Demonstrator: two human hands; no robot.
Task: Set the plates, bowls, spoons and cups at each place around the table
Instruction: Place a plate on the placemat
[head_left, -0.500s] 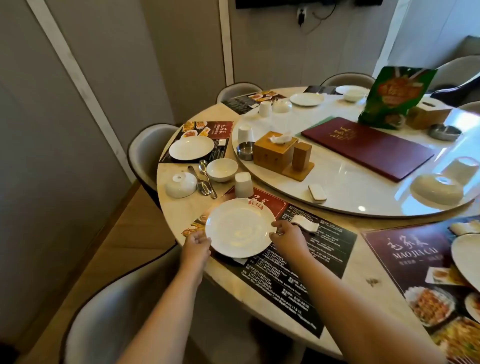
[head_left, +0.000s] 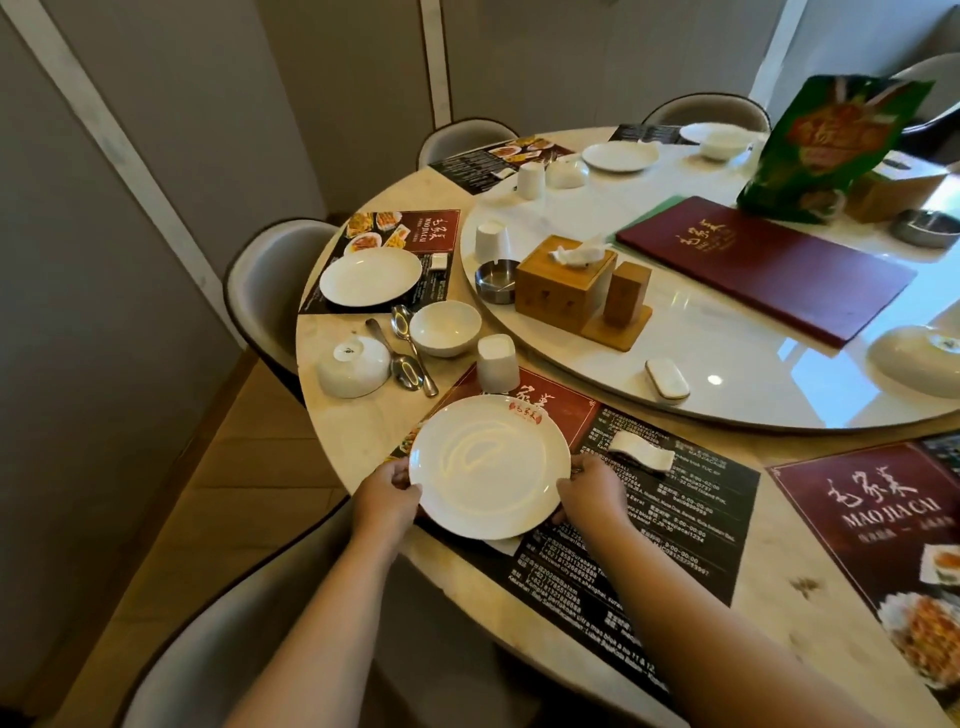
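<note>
A white plate (head_left: 488, 465) lies on the dark placemat (head_left: 649, 525) in front of me. My left hand (head_left: 387, 496) grips its left rim and my right hand (head_left: 592, 491) grips its right rim. Just beyond the plate an upturned white cup (head_left: 497, 362) stands on the mat's far edge. Further left are an upright bowl (head_left: 445, 328), an overturned bowl (head_left: 353, 366) and two spoons (head_left: 408, 353). A white spoon rest (head_left: 641, 451) sits on the mat to the right. Another plate (head_left: 370, 275) rests on the neighbouring mat.
A glass turntable (head_left: 753, 374) carries a wooden tissue box (head_left: 563, 283), a metal ashtray (head_left: 496, 280), a red menu (head_left: 769, 267), a green bag (head_left: 831, 145) and more cups and bowls. Grey chairs (head_left: 265, 291) ring the table near a wall at left.
Both hands and the plate have stayed almost in place on the mat; the plate may have shifted slightly toward me.
</note>
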